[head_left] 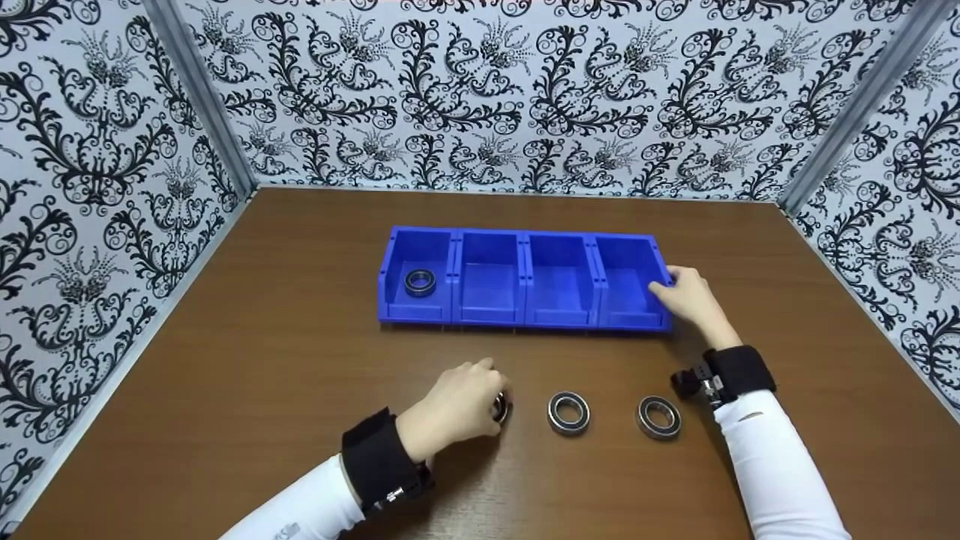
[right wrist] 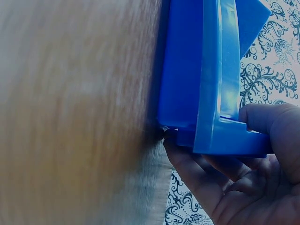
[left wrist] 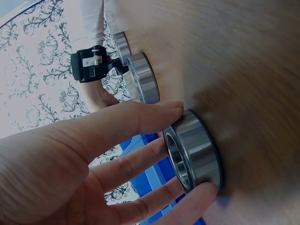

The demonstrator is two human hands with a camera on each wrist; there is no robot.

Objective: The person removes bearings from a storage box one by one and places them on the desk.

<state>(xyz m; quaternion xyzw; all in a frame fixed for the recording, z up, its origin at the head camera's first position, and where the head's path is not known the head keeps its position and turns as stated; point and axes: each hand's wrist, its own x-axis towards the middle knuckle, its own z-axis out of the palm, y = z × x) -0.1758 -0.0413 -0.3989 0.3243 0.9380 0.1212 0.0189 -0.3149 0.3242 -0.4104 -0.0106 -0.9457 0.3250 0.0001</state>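
My left hand (head_left: 461, 403) pinches a steel ball bearing (left wrist: 199, 147) between thumb and fingers, close over the wooden table; in the head view the hand covers most of it. My right hand (head_left: 691, 301) grips the right end wall of the blue four-bay bin (head_left: 487, 316), thumb inside the rim and fingers outside, as the right wrist view shows. One ball bearing (head_left: 420, 283) lies in the bin's leftmost compartment. To the right of my left hand, two more bearings rest flat on the table: a nearer bearing (head_left: 568, 413) and a farther bearing (head_left: 659, 418).
The brown table (head_left: 300, 360) carries everything. Patterned wall panels (head_left: 480, 97) stand behind it and on both sides, joined by grey corner posts (head_left: 201, 97). Black wrist straps with small cameras sit on both forearms.
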